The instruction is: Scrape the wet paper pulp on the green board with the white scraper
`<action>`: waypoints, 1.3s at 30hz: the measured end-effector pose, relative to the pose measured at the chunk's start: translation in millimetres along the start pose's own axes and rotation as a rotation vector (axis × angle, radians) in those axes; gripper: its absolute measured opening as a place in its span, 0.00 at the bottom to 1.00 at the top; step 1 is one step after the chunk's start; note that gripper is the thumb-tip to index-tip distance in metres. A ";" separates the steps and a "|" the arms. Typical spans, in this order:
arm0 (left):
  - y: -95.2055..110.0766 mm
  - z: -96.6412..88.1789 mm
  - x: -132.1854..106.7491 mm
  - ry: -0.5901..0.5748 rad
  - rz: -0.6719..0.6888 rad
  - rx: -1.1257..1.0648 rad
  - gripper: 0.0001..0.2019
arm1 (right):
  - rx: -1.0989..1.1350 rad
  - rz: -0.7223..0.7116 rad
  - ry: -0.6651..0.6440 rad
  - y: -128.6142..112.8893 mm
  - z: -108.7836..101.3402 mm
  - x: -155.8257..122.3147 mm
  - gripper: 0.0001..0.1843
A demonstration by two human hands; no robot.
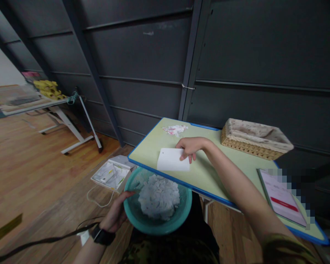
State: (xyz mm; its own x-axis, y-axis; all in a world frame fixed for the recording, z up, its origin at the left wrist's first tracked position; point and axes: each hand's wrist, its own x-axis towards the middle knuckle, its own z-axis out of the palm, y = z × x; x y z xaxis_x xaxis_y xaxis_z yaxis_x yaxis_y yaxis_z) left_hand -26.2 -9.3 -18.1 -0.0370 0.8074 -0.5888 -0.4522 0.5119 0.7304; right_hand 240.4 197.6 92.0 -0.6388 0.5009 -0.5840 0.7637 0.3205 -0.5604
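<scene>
My right hand [190,147] is closed on a white, flat rectangular card [172,160] with a small hole near one corner. The card is over the pale green tabletop [151,146], close to its blue front edge. Beyond the card lies a small pile of white and pinkish scraps [175,129]. Below the table edge, a teal plastic colander [158,229] rests at my lap, holding a heap of whitish shredded bits [159,197]. My left hand [119,209] grips the colander's left rim, thumb over the top; its other fingers are partly hidden.
A lined wicker basket [254,141] stands at the table's back right. A tablet or phone with a lit screen [282,198] lies at the right end. An open white box [111,175] with a cord is on the floor at left. A folding table [24,104] stands farther left.
</scene>
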 end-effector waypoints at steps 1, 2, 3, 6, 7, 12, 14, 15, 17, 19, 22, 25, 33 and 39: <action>-0.5 -1.0 0.5 -0.005 -0.004 0.005 0.08 | 0.012 -0.019 -0.025 -2.8 2.0 0.4 0.18; -0.9 -1.7 0.8 -0.007 -0.008 0.007 0.07 | 0.026 -0.046 -0.047 -4.9 3.1 0.2 0.18; -1.1 -2.1 0.8 -0.006 -0.011 0.008 0.07 | 0.041 -0.080 -0.060 -6.2 3.3 -0.5 0.19; -0.9 -0.6 -0.9 0.011 -0.007 0.003 0.07 | 0.080 -0.151 -0.018 -4.3 -1.1 -4.7 0.20; -0.6 0.4 -1.6 0.021 -0.001 -0.002 0.07 | 0.085 -0.147 0.012 -2.0 -3.4 -5.9 0.20; -0.5 0.8 -1.2 0.014 -0.005 -0.032 0.10 | 0.073 -0.051 0.066 11.0 -9.4 -3.5 0.17; -1.5 -1.8 1.1 0.005 -0.004 -0.031 0.12 | 0.082 -0.035 0.032 12.9 -8.5 -0.3 0.19; -2.0 -3.0 2.3 0.003 -0.003 -0.027 0.12 | 0.089 -0.032 0.006 12.9 -7.8 1.1 0.20; -2.8 -4.6 4.3 0.001 -0.008 -0.019 0.13 | 0.098 -0.036 -0.047 11.3 -5.6 3.3 0.23; -2.8 -4.5 5.1 -0.002 -0.013 -0.020 0.13 | 0.106 -0.053 -0.086 8.5 -2.3 5.4 0.25; -1.7 -2.2 3.9 -0.005 -0.016 -0.034 0.13 | 0.129 -0.092 -0.135 3.5 3.8 9.1 0.27; -1.2 -0.8 2.1 -0.001 -0.007 -0.038 0.13 | 0.155 -0.151 -0.136 0.0 5.8 9.9 0.28; -3.7 -1.8 2.2 0.001 -0.015 -0.036 0.17 | 0.152 -0.241 0.328 13.4 -21.5 -21.9 0.21; -1.0 0.9 1.0 0.003 -0.016 -0.036 0.18 | 0.132 -0.065 -0.021 10.5 -14.4 -20.4 0.22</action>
State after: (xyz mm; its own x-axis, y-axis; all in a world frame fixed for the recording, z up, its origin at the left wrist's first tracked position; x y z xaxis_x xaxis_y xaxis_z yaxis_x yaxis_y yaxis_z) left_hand -25.0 -8.7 -19.1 -0.0324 0.7983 -0.6014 -0.4842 0.5138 0.7082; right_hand 262.8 202.3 106.5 -0.6891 0.4650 -0.5559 0.7030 0.2424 -0.6687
